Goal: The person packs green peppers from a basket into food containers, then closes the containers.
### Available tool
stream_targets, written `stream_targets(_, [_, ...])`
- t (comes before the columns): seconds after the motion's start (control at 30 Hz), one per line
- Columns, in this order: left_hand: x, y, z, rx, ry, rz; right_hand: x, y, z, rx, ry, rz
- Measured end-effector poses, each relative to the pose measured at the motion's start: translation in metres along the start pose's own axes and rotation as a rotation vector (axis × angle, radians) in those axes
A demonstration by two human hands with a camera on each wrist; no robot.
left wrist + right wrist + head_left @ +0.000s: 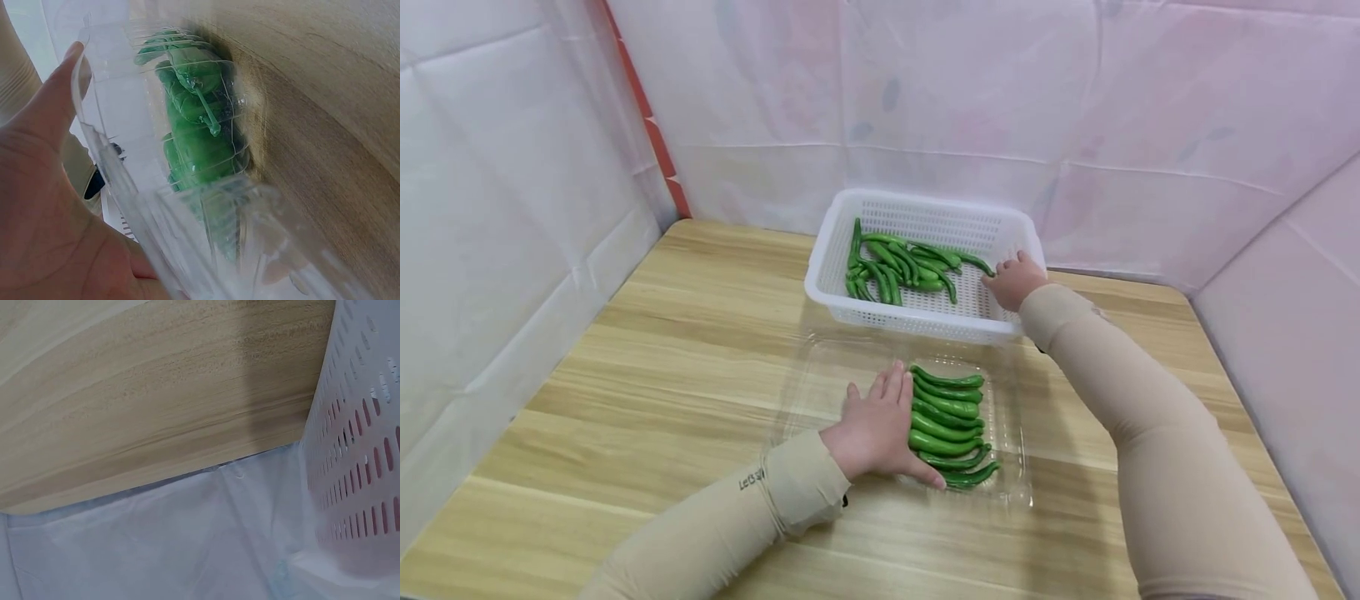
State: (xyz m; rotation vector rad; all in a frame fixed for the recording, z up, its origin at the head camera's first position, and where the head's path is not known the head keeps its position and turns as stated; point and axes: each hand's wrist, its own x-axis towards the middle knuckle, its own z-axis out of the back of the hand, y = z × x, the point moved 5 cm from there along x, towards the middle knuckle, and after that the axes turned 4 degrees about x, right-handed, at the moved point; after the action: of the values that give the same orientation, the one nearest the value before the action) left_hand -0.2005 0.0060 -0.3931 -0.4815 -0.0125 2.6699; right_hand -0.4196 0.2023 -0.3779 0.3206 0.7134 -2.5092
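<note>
My left hand [880, 425] lies with its fingers spread over a clear plastic box [820, 392], its thumb beside the lower peppers. In the left wrist view the palm is against the box's clear wall. Several green chili peppers [947, 408] lie side by side in the box's right part. My right hand [1017, 281] is over the right side of a white basket [917, 321], its fingers apart and slightly bent, next to the tip of a green chili pepper [973, 262]. The right wrist view shows only the basket's slotted wall [369, 444], not the fingers.
More green chili peppers [891, 267] lie loosely heaped in the basket's left and middle. The basket stands behind the plastic box on a wood-grain table [647, 375]. Pale sheeting [962, 92] hangs behind and beside the table, with a red strip [651, 125] at the back left.
</note>
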Motion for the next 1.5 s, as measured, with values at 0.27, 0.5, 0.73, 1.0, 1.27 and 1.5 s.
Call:
stream_targets(0.27, [0.000,0.002,-0.002,-0.006,0.004,0.004,0.016,-0.001,-0.017,-0.035,-0.023,0.031])
stream_targets(0.5, [0.000,0.000,-0.003,-0.008,0.008,0.000,0.020,0.001,-0.015,0.093,-0.042,0.029])
stream_targets(0.73, [0.000,-0.001,-0.003,-0.001,0.006,-0.004,0.020,-0.001,-0.018,0.136,-0.014,0.017])
stream_targets(1.0, [-0.001,-0.001,-0.002,0.016,-0.003,-0.009,0.022,-0.005,-0.016,0.127,-0.051,-0.027])
stream_targets(1.27, [-0.002,0.000,-0.001,0.010,-0.004,-0.012,0.024,-0.003,-0.024,0.118,-0.006,0.011])
stream_targets(1.5, [-0.003,-0.002,0.000,0.013,-0.013,-0.019,0.018,0.001,0.000,0.411,-0.171,0.086])
